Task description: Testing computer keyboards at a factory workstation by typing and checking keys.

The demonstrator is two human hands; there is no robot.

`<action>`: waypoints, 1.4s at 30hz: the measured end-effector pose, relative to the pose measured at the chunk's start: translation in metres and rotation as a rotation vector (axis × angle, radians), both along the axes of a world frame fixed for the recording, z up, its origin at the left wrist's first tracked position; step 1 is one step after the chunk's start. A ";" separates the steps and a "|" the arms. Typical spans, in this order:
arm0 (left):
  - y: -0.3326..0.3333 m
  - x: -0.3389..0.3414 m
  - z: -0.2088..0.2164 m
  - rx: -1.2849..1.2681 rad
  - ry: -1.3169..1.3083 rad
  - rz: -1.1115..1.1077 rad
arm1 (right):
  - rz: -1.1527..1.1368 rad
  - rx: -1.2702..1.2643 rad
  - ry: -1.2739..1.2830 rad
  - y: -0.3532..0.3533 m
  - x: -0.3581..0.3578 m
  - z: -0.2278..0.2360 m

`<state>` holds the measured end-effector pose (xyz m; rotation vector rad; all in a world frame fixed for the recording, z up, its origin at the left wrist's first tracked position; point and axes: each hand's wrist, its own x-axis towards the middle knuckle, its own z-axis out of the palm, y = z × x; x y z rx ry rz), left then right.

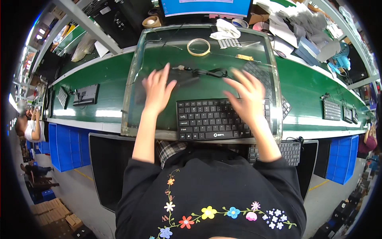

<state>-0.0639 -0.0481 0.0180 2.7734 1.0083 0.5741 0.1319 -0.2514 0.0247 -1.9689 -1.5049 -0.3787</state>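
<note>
A black keyboard [211,119] lies on the glass-topped stand in front of me, its keys facing up. Above its right part hovers my right hand [248,95], fingers apart and slightly blurred, with nothing in it. My left hand [157,89] is off the keyboard's upper left corner, also open, its fingers spread over the glass. A coiled black cable [211,72] with its metal plug [182,67] rests between the hands, beyond the keyboard. Whether either hand touches the glass, I cannot tell.
A tape ring [198,47], a white cloth [225,30] and a black-and-white key sheet [229,43] lie farther back on the glass, below a monitor [207,8]. Other keyboards [331,110] sit along the green bench. Blue bins [69,146] stand below. People work at both sides.
</note>
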 end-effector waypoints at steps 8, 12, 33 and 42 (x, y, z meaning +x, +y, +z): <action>-0.102 -0.049 -0.018 -0.213 0.038 0.000 | -0.679 -0.101 0.534 -0.150 0.008 -0.068; -0.085 -0.042 -0.020 -0.260 0.215 -0.024 | -0.587 -0.063 0.359 -0.141 0.022 -0.072; -0.090 -0.057 -0.024 -0.120 0.074 -0.293 | -0.498 -0.215 0.198 -0.143 0.023 -0.064; -0.118 -0.077 -0.020 0.057 -0.003 -0.195 | 0.071 -0.207 0.098 -0.103 -0.034 -0.037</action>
